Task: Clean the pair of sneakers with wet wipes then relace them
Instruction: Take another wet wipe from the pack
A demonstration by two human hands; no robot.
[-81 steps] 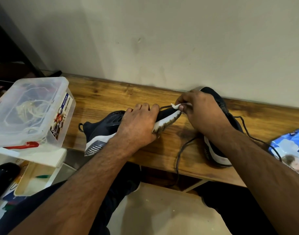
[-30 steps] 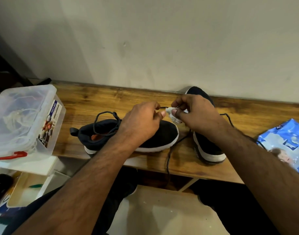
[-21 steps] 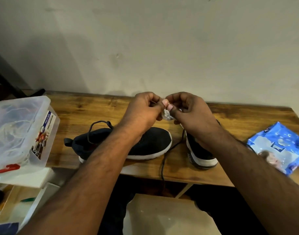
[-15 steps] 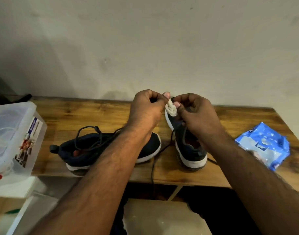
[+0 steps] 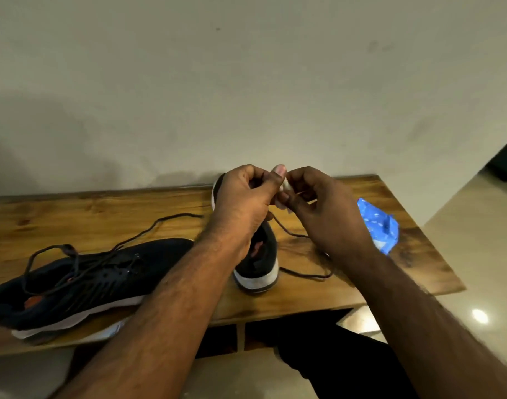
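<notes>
Both hands are raised above the wooden surface (image 5: 108, 217), working one small wad of wet wipe (image 5: 284, 194) between them. The left hand (image 5: 246, 197) has its fingers curled and its thumb pressed on the wad; the right hand (image 5: 324, 208) pinches the same wad with curled fingers, and a dark lace (image 5: 292, 233) runs down from under the hands toward the surface. Risk: if the lace is caught in the pinch, any pull could drag the right sneaker (image 5: 258, 263), which stands under the left wrist near the front edge, off the surface. Risk: the wad is compact, so it may slip out or tear when twisted. The left sneaker (image 5: 82, 286) lies on its sole at the near-left edge, laces loose. The blue wipe pack (image 5: 376, 226) lies behind the right hand. Compared with half a second ago, the hands are higher relative to the sneakers and the view has swung right; the plastic box at left has left the view.
</notes>
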